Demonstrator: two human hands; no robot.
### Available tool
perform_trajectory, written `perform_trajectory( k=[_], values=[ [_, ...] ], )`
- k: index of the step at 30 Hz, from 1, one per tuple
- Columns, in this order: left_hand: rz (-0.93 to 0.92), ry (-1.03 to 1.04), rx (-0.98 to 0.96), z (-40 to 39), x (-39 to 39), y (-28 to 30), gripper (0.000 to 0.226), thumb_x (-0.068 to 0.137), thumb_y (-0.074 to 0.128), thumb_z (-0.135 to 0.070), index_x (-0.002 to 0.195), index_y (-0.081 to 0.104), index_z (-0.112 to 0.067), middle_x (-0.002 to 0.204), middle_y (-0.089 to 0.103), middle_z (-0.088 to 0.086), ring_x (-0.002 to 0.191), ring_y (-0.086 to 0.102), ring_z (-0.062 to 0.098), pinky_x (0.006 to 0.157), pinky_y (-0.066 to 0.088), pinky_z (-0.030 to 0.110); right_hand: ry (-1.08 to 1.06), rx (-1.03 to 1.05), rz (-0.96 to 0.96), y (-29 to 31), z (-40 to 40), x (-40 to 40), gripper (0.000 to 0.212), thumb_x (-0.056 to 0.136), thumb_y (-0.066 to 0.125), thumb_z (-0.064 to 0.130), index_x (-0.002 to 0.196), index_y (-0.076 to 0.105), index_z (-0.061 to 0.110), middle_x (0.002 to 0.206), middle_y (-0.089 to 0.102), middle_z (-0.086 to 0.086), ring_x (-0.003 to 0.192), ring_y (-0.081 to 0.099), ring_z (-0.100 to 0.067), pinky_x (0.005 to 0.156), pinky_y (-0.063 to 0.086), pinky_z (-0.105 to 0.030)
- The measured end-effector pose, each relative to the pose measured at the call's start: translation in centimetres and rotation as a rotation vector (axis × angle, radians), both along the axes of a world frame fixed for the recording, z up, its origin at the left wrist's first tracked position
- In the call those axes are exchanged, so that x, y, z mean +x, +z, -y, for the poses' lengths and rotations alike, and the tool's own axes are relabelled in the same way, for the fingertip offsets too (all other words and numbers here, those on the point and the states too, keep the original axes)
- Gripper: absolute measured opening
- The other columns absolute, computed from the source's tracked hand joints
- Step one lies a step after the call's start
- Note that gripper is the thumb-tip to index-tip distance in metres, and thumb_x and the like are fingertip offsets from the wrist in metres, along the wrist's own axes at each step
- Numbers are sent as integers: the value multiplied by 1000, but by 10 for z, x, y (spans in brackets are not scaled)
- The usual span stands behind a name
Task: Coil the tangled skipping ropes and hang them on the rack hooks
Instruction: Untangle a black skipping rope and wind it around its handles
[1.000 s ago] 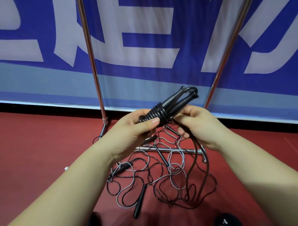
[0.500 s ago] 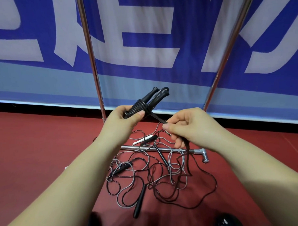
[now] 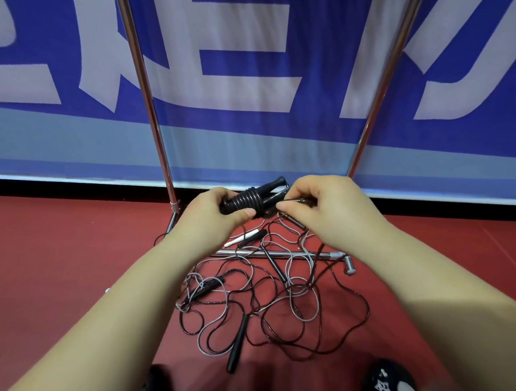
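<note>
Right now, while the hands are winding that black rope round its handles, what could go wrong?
1. The black cord from the right hand runs down into the tangled pile on the floor. Pulling may tighten a knot or drag the grey rope along.
2. Loops lie over the rack's base bar, so the cord might snag there.
3. The left hand alone holds the wound bundle; if its grip slackens, the turns could spring loose.

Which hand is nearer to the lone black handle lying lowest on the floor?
Neither hand is clearly nearer. The left hand grips the coiled bundle up-left of the handle; the right hand pinches cord up-right.
</note>
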State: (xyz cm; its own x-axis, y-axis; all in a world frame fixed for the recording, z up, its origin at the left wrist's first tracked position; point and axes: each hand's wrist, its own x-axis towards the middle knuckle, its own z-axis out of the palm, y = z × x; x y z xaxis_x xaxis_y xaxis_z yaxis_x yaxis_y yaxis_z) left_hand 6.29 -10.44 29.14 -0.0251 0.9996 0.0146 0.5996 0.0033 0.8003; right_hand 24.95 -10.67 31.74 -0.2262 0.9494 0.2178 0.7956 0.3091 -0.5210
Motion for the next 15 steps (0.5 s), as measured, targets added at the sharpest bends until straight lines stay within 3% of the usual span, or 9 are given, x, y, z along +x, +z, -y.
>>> perform_trajectory(
  k=[5,9,15],
  values=[
    [-94,-226,-114,4,-2,4,16,83,72,-31,92,62,-24,75,63,-7,63,52,6,58,39,17,71,-41,-10,3,-3,6,11,82,68,37,77,66,28,64,55,14,64,49,-1,58,35,-17],
    [-65,-397,-155,7,-8,8,15,82,73,-29,90,63,-21,65,61,-13,59,51,2,59,38,15,113,-122,-117,1,-4,10,11,78,73,37,72,69,28,70,66,4,66,59,-13,65,46,-29],
    [84,-534,-205,12,-10,7,25,70,76,-32,89,65,-20,78,63,-7,71,54,6,72,42,23,164,-298,-239,1,-9,14,14,74,76,35,72,73,22,78,71,-5,73,62,-24,71,49,-32]
  ],
)
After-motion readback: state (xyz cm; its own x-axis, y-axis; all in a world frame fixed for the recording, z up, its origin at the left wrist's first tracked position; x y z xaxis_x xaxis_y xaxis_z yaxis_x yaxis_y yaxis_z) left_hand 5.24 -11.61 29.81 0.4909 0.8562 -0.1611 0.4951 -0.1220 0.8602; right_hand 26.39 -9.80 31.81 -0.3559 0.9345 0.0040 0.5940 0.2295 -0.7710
